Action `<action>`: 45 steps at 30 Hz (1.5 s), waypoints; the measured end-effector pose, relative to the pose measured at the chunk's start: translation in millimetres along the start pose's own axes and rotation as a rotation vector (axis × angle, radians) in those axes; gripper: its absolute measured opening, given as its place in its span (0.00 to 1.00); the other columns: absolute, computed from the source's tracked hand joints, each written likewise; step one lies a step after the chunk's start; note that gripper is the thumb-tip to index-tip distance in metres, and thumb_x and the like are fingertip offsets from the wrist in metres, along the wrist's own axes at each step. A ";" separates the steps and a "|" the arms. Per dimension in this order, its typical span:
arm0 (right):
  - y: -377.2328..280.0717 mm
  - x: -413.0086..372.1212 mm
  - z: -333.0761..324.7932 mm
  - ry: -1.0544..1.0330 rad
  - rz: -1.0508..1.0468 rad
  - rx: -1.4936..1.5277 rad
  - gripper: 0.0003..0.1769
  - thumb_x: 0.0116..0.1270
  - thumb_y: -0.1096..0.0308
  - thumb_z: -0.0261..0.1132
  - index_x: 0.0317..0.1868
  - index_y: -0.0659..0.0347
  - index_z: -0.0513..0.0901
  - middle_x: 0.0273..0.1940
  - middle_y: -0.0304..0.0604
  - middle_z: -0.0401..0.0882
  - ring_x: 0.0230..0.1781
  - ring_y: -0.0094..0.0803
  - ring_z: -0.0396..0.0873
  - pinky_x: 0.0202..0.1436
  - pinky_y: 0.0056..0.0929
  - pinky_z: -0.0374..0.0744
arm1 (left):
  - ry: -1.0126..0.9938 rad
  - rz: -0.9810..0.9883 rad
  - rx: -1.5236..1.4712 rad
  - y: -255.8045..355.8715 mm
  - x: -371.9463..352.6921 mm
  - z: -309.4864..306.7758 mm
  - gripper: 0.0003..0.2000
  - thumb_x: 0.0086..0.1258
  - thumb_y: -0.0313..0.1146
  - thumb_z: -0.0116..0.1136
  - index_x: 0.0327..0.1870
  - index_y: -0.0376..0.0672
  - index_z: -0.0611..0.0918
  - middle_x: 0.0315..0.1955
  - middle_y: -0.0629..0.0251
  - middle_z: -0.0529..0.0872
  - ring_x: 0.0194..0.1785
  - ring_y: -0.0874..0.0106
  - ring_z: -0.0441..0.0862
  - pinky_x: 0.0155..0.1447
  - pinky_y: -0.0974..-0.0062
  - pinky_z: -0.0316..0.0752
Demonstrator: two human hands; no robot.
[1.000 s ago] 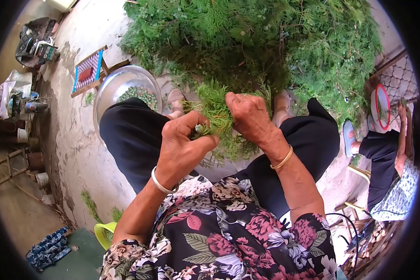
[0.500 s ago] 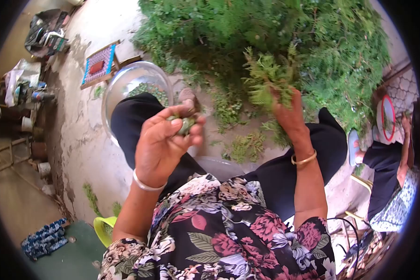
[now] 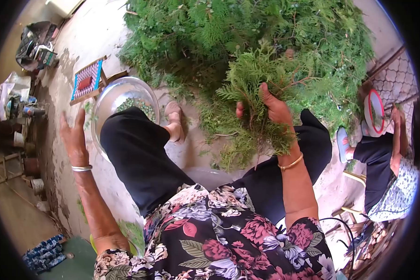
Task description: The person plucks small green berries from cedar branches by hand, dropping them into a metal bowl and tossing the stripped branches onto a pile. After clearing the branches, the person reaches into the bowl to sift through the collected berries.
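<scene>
My right hand (image 3: 279, 112) is closed round a leafy evergreen branch (image 3: 252, 84), thumb raised on one side and a fingertip showing on the other. The branch looks like cypress or arborvitae, with flat green sprays. Off to the left, my left hand (image 3: 73, 137) is held out with its fingers apart, and no object shows in it. It is beside a clear basin (image 3: 98, 126) holding many small green cones (image 3: 137, 105), partly hidden by my left knee.
A large heap of evergreen branches (image 3: 182, 37) fills the floor ahead. A low woven-top stool (image 3: 93, 79) stands beyond the basin. At right, another person's hand (image 3: 397, 114) is near a red-rimmed container (image 3: 381, 112). A dark green surface (image 3: 77, 261) lies lower left.
My left hand has swung from in front of me out to the left, and its fingers have opened; the small green pieces are gone from it. The right hand's branch is nearer my body.
</scene>
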State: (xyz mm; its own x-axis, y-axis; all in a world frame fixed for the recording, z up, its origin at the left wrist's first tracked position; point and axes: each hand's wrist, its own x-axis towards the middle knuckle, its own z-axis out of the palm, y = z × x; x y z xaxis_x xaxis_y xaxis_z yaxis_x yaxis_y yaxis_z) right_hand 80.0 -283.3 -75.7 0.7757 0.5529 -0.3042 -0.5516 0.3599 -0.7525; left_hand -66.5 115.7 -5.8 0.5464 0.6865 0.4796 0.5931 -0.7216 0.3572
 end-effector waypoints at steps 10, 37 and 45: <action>35.8 38.9 -11.4 0.112 -0.274 -0.128 0.26 0.71 0.51 0.52 0.51 0.70 0.76 0.42 0.50 0.82 0.37 0.36 0.82 0.43 0.29 0.82 | -0.697 0.588 -0.667 156.9 -157.4 23.1 0.35 0.48 0.26 0.68 0.60 0.29 0.68 0.52 0.44 0.76 0.54 0.50 0.76 0.59 0.65 0.71; 25.6 17.9 25.9 0.026 -0.306 -0.855 0.09 0.54 0.71 0.69 0.31 0.70 0.80 0.23 0.36 0.77 0.24 0.18 0.70 0.27 0.22 0.70 | -1.116 -0.229 -1.399 148.4 -156.2 59.2 0.14 0.60 0.29 0.63 0.49 0.46 0.82 0.43 0.56 0.80 0.51 0.63 0.73 0.58 0.68 0.64; 36.5 25.3 48.4 -0.092 -0.205 -0.827 0.12 0.58 0.73 0.65 0.41 0.71 0.81 0.33 0.41 0.83 0.33 0.25 0.80 0.40 0.21 0.77 | -0.501 -0.230 -0.866 103.4 -123.7 24.0 0.14 0.54 0.32 0.67 0.41 0.40 0.82 0.38 0.54 0.80 0.45 0.61 0.74 0.53 0.65 0.68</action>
State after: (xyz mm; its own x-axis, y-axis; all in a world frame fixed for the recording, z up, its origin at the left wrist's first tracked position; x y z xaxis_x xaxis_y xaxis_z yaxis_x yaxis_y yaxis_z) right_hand 64.7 -219.8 -82.6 0.7882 0.6081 -0.0943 0.0252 -0.1849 -0.9824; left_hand -58.6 -41.6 -47.5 0.7752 0.6316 0.0079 0.1929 -0.2487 0.9492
